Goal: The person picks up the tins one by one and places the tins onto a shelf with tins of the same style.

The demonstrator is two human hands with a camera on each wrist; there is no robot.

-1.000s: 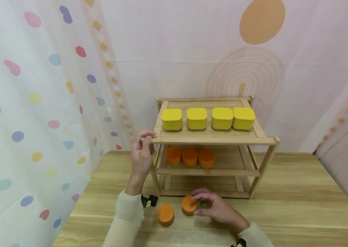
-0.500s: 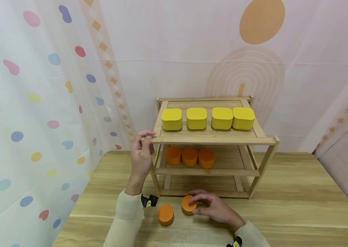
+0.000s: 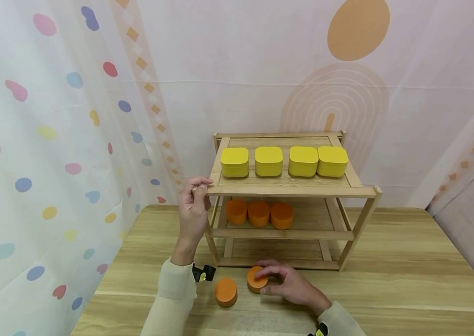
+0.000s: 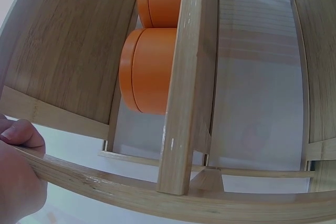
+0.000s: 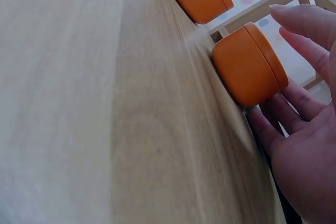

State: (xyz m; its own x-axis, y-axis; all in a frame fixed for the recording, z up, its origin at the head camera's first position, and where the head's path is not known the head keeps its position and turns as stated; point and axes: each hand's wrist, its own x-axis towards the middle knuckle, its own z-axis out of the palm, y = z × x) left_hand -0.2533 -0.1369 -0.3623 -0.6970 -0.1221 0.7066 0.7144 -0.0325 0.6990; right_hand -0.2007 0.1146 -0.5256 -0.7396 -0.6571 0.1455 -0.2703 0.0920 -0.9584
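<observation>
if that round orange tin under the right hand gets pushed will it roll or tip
Probably neither: the round orange tin is squat and sits flat on the wooden table, so it should slide. Its smooth side may slip between the right hand's fingers.

Your right hand [image 3: 291,284] covers the near orange tin's [image 3: 257,279] right side, and the rack's [image 3: 287,189] upper shelf partly hides three orange tins [image 3: 258,213].

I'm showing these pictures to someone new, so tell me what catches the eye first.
Four yellow boxes line the top of a wooden shelf rack, with three orange tins in a row on the tier below. The left hand grips the rack's top left corner. On the table in front, the right hand closes round an orange tin, beside another orange tin.
</observation>
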